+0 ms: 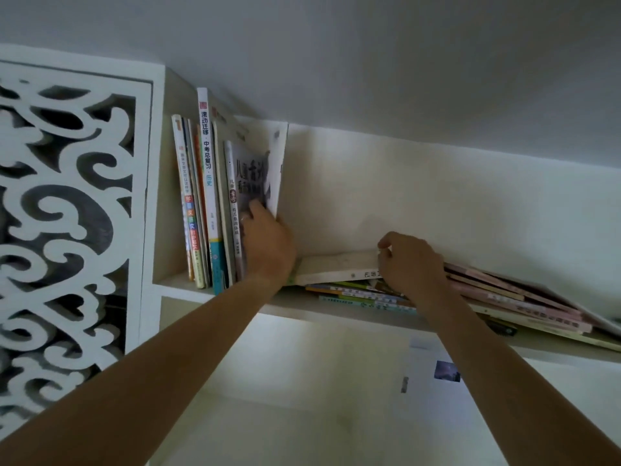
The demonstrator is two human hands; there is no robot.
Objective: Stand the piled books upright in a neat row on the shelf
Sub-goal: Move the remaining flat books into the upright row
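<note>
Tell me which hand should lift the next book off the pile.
Right. The right hand already rests on the thick white book topping the pile, while the left hand steadies the standing row.

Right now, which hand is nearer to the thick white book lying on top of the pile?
Right. The right hand grips the thick white book at its right end; the left hand steadies the upright books beside its left end.
</note>
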